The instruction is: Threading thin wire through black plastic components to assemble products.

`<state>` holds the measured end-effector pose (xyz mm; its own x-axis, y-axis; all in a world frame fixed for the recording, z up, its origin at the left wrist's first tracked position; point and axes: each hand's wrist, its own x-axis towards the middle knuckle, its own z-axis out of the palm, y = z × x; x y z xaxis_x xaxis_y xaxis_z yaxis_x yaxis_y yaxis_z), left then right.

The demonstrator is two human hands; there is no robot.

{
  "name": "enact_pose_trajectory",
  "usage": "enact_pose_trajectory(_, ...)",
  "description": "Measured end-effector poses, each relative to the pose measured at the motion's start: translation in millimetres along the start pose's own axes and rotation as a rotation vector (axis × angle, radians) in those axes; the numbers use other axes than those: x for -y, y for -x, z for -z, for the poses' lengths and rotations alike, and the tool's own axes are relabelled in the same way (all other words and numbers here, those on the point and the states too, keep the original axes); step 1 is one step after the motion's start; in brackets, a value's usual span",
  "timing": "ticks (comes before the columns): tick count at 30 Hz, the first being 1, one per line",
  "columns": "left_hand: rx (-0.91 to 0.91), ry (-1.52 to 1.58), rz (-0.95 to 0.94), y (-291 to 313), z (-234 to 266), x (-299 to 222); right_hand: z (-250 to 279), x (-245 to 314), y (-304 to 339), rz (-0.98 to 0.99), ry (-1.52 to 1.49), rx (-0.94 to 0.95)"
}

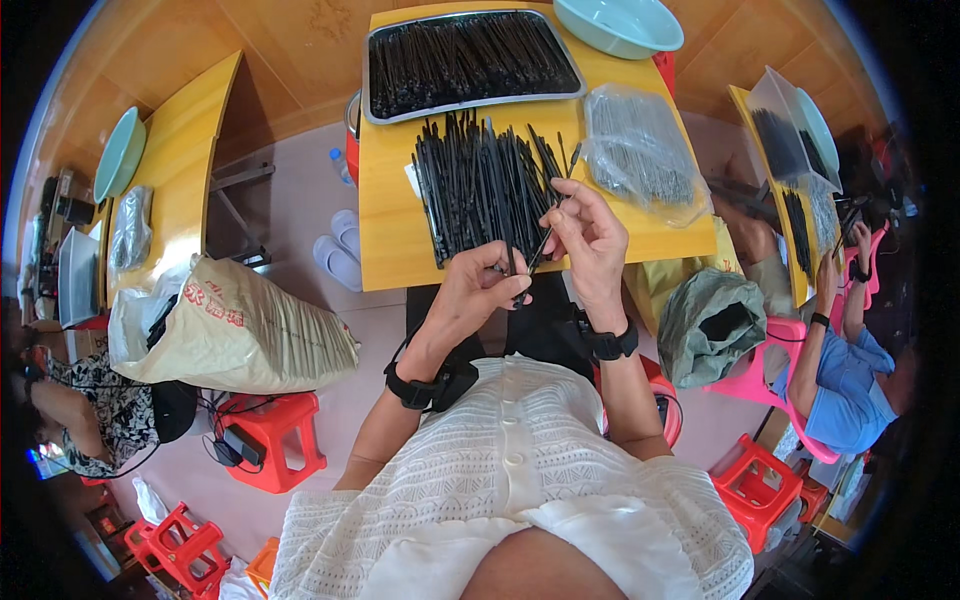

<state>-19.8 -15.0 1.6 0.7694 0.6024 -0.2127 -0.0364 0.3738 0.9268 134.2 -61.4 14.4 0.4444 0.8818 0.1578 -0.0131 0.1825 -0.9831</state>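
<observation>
In the head view, at the middle of the frame: left hand (487, 280) curled nearly closed, with thumb and fingers pinched on slim black sticks (543, 243), just below the near end of the pile. Cannot tell the exact number in this grip, because of the covering fingers. Just to the right and a little higher: right hand (588, 235), with thumb and index finger brought together on a thin black length, other fingers loosely bent. Held by the fingertips, probably for finer control of such thin pieces; brought close together, perhaps for steadying from two sides.

Directly above the hands, on the yellow bench (392, 255): loose pile (470, 190) of black sticks, lying mostly lengthwise toward the hands, probably for easy reach. At the upper middle of the frame: metal tray (480, 104), full of more dark sticks, laid roughly parallel, likely for good order. To the right of the pile: clear plastic bag (640, 150) with thin greyish pieces inside, bagged perhaps against scattering. At the top, right of the tray: pale blue basin (620, 45), set near the far edge, maybe for leaving free the near working part.
</observation>
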Motion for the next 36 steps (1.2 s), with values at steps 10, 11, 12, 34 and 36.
enact_pose_trajectory(10, -0.034, 0.074, -0.140, -11, -3, 1, -1, -3, 4, 0.017, -0.049, 0.048)
enact_pose_trajectory(11, -0.034, 0.069, -0.140, -12, -3, 1, -1, -3, 5, 0.009, -0.042, 0.036)
enact_pose_trajectory(12, -0.032, 0.064, -0.139, -12, -3, 1, -1, -2, 6, 0.000, -0.034, 0.022)
enact_pose_trajectory(34, -0.097, 0.010, -0.136, -10, -15, -1, 1, -2, 9, -0.003, 0.022, 0.033)
enact_pose_trajectory(36, -0.143, 0.013, -0.124, -8, -17, -3, -3, 2, 10, 0.006, 0.033, 0.010)
